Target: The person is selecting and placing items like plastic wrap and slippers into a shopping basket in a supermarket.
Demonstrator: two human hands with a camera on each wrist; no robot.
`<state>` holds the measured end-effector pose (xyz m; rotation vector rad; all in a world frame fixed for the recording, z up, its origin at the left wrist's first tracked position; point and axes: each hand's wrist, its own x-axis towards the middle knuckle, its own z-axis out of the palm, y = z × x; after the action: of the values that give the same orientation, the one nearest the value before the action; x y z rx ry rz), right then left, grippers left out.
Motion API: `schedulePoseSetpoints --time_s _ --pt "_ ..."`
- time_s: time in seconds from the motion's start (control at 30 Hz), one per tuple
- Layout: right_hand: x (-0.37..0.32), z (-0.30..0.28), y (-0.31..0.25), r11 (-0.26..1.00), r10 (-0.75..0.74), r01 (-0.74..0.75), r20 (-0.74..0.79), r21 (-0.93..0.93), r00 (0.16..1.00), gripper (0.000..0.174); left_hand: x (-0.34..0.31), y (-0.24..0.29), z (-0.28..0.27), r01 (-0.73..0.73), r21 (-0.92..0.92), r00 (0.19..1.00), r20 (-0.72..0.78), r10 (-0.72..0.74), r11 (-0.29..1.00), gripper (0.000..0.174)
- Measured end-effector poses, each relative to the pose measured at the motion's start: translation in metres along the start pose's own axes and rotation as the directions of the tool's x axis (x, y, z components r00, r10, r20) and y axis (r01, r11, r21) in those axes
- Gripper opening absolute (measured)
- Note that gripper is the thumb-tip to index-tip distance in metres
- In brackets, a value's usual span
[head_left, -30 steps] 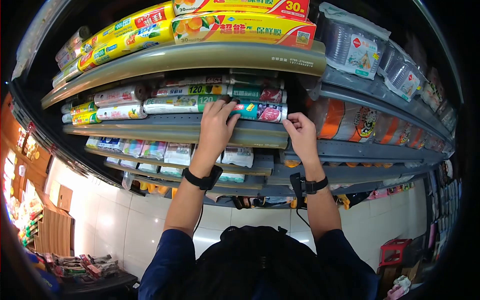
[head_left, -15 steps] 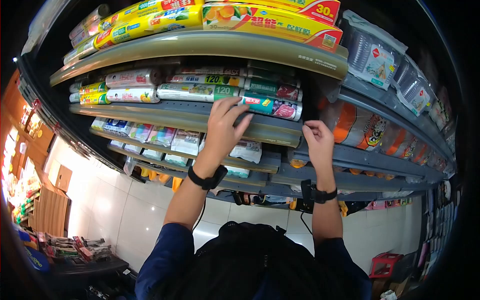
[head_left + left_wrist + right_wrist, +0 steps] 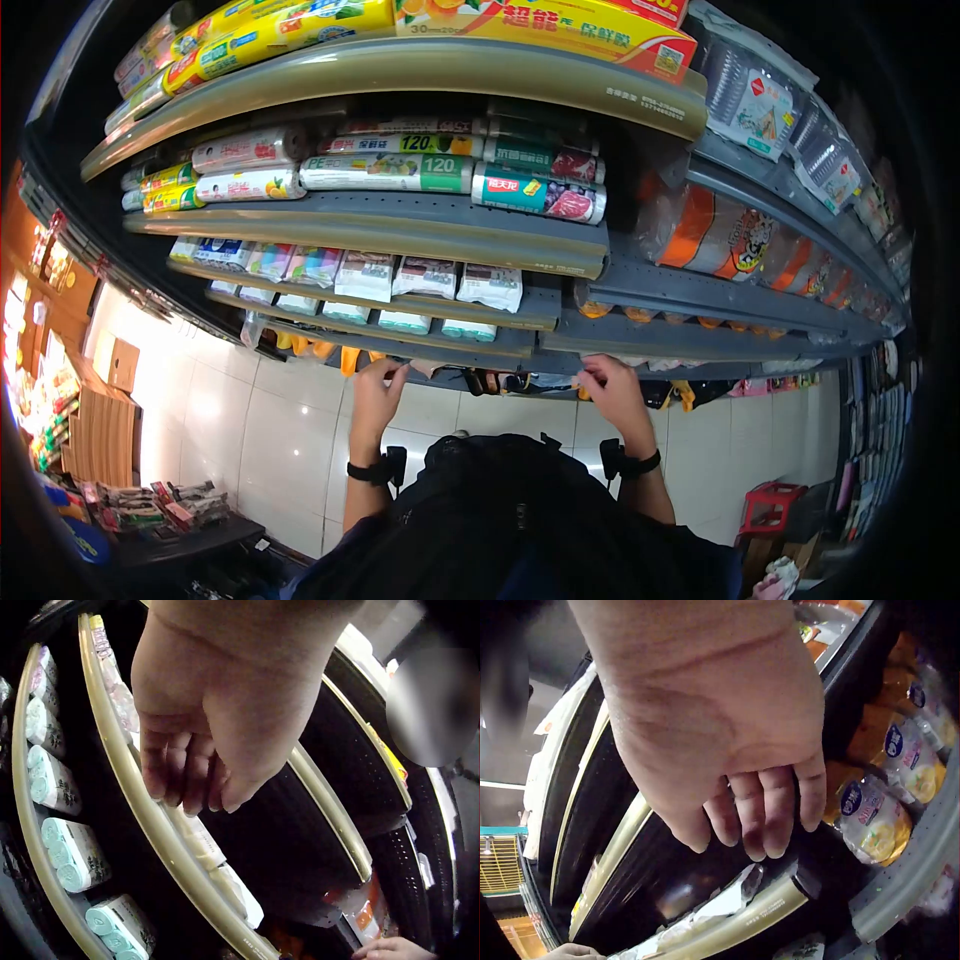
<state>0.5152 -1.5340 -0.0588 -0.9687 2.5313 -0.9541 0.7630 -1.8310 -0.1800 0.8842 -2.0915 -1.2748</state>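
Note:
My left hand [image 3: 376, 398] hangs low in front of the shelves with its fingers loosely bent. The left wrist view has the same hand [image 3: 217, 720] with nothing in it, overlapping a shelf edge. Level with it, my right hand [image 3: 618, 396] is held apart to the right; in the right wrist view the fingers of this hand [image 3: 720, 735] hang relaxed around nothing. Above both hands, a teal-labelled roll [image 3: 538, 193] lies at the front right of the middle shelf, beside a white and green roll of bags marked 120 [image 3: 385, 173].
Boxes of cling film [image 3: 545, 32] stand on the top shelf. Small packs [image 3: 363, 276] line a lower shelf. Packs of clear plastic containers [image 3: 752, 105] and orange-labelled packages [image 3: 725, 230] fill shelves at the right. A red stool [image 3: 770, 508] stands on the tiled floor [image 3: 250, 440].
Both hands have come down from the middle shelf toward the body. The left has left the teal-labelled roll, which stays at the shelf front. The head view has shifted slightly.

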Motion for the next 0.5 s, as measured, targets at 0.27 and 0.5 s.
schedulePoseSetpoints --time_s 0.27,0.5 --pt "0.009 0.027 -0.039 0.997 0.003 -0.007 0.053 0.070 0.999 0.029 0.021 0.012 -0.017 -0.066 0.051 0.992 0.111 0.060 0.996 0.021" --pt "-0.025 0.039 -0.031 0.996 0.084 -0.085 -0.046 -0.020 0.995 0.028 0.031 -0.014 -0.001 -0.022 0.100 0.922 0.386 -0.019 0.995 0.026"
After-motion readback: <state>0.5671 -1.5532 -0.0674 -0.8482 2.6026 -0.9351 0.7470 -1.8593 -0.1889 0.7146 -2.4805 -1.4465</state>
